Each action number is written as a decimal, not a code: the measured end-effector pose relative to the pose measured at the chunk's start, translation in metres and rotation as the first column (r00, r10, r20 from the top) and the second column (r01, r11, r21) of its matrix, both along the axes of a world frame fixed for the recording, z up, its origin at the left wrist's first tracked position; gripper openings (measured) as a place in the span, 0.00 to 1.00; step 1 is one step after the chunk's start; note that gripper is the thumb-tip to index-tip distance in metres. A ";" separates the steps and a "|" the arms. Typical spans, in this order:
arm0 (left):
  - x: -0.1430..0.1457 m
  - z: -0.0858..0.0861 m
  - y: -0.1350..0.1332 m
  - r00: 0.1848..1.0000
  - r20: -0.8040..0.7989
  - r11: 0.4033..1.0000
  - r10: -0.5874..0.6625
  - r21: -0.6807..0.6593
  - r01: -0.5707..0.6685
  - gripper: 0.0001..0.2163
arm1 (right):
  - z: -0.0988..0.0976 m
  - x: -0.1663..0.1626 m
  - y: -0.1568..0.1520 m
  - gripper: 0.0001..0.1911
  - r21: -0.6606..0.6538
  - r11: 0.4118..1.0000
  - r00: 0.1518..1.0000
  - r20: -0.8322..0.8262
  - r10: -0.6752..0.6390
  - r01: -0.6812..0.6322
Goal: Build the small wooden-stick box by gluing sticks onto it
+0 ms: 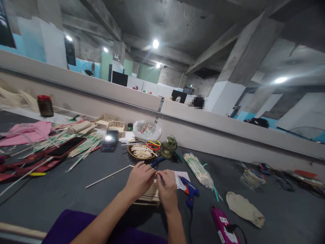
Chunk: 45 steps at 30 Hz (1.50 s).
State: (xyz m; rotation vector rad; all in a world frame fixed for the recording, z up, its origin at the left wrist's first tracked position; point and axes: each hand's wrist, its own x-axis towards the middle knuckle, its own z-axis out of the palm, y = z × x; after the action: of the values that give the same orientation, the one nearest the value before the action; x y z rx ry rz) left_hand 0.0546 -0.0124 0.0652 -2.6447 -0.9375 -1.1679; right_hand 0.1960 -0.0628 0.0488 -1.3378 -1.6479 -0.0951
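Observation:
My left hand (141, 180) and my right hand (167, 188) meet over a small structure of thin wooden sticks (150, 195) on the dark table. Both hands are closed, with thumbs and fingertips pinched together at one spot. Whatever sits between the fingertips is too small and too covered to name. The stick structure shows only in part beneath the hands. Just right of my right hand lies a blue glue gun (190, 191), partly over a white paper (181, 179). A long thin stick (108, 177) points away to the left of my left hand.
Behind the hands stand a basket of short sticks (142, 152), red-and-yellow-handled scissors (153, 145) and a glass jar (169, 146). A bag of sticks (199, 170), a cloth (245, 209) and a purple power strip (223, 225) lie right. A phone (67, 147) rests left. A low partition (198, 134) borders the table.

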 end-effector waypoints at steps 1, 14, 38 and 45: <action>-0.001 -0.004 0.001 1.000 0.003 1.000 0.002 -0.019 -0.002 0.06 | 0.001 -0.001 0.000 0.09 -0.006 1.000 1.000 -0.002 0.000 0.000; -0.012 -0.008 0.001 0.961 0.248 0.972 -0.121 -0.169 0.166 0.08 | 0.005 -0.014 -0.006 0.10 -0.006 1.000 1.000 -0.002 -0.016 0.016; -0.039 -0.017 0.043 0.622 0.660 0.734 0.421 -0.651 0.193 0.12 | -0.035 0.067 0.082 0.05 -0.397 0.918 0.932 0.336 0.138 0.007; -0.039 -0.013 0.039 0.600 0.677 0.678 0.426 -0.678 0.283 0.11 | 0.006 0.079 0.032 0.03 -0.344 0.939 0.985 0.169 0.035 0.026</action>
State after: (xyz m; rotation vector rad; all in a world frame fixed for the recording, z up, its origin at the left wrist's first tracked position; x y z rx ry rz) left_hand 0.0160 0.0264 0.0527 -2.3630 -2.0481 -2.5268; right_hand 0.2749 -0.0304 0.0543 -1.6266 -1.8759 0.0887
